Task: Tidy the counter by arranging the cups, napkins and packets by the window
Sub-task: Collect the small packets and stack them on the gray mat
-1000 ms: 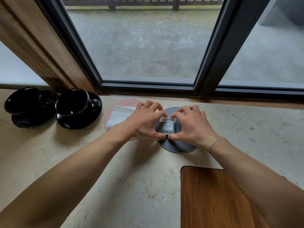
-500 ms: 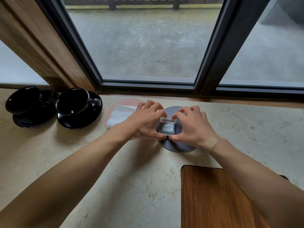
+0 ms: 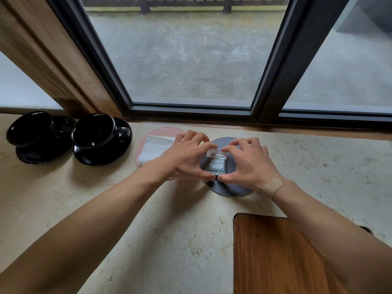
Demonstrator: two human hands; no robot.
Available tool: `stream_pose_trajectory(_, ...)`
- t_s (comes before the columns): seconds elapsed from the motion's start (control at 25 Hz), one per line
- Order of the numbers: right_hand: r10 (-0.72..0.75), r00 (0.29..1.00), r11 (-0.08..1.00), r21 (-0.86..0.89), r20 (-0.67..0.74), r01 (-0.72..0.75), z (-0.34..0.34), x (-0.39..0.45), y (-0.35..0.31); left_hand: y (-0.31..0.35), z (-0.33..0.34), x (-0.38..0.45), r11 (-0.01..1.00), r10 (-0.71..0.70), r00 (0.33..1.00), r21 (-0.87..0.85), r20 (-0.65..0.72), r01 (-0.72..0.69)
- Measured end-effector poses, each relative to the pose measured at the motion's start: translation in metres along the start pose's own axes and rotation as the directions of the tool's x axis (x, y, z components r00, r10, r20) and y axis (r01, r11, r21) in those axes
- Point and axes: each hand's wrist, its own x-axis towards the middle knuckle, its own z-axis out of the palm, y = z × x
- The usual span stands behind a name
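A small clear packet (image 3: 216, 163) with grey contents lies on a dark grey round coaster (image 3: 231, 189) near the window. My left hand (image 3: 186, 158) and my right hand (image 3: 252, 164) curl around the packet from either side, thumbs and forefingers pinching its edges. A white napkin (image 3: 154, 146) lies on a pink round coaster (image 3: 163, 131) just to the left, partly under my left hand. Two black cups on black saucers (image 3: 95, 132) (image 3: 29, 128) stand at the far left.
The dark window frame (image 3: 191, 107) and a wooden sill run along the back of the marble counter (image 3: 148, 230). A wooden board (image 3: 275, 255) fills the near right. A wooden post (image 3: 53, 60) rises at the back left.
Both hands stay closed around the packet on the grey coaster; their fingertips have shifted only slightly. Nothing else has moved.
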Motion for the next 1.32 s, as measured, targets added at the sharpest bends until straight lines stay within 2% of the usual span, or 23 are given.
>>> stream_pose_trajectory(0.16, -0.006, 1.0, 1.0, 0.01, -0.027, 0.006, 0.001, -0.004, 0.001, 0.001, 0.0, -0.003, 0.999, 0.015, 0.999, -0.028, -0.048, -0.016)
stream_pose_trajectory(0.48, 0.001, 0.999, 1.0, 0.02, -0.037, 0.0, 0.004, -0.006, 0.008, -0.001, 0.003, -0.003, 1.0, 0.005, 0.999, -0.011, -0.032, -0.006)
stream_pose_trajectory(0.6, 0.057, 0.995, 0.993, 0.109, -0.078, -0.048, -0.005, -0.017, 0.028, 0.005, -0.002, -0.005, 0.996, -0.025, 0.996, -0.087, -0.091, 0.017)
stream_pose_trajectory(0.68, 0.117, 0.992, 0.983, 0.144, -0.04, -0.11, -0.012, -0.028, 0.048, 0.018, -0.002, -0.003, 0.995, 0.005, 0.991, -0.099, -0.13, -0.018)
stream_pose_trajectory(0.84, 0.133, 0.99, 0.987, 0.081, 0.055, -0.137, -0.009, -0.041, 0.065, 0.044, 0.006, 0.01, 0.998, 0.058, 0.997, -0.017, -0.051, -0.059)
stream_pose_trajectory(1.0, 0.105, 0.994, 0.99, 0.091, -0.02, -0.103, 0.0, -0.04, 0.064, 0.054, 0.009, 0.026, 0.999, 0.051, 0.999, 0.004, 0.008, -0.051)
stream_pose_trajectory(1.32, 0.111, 0.993, 0.992, 0.065, -0.048, -0.108, 0.003, -0.032, 0.064, 0.057, 0.012, 0.031, 1.0, 0.014, 1.0, -0.025, -0.026, -0.015)
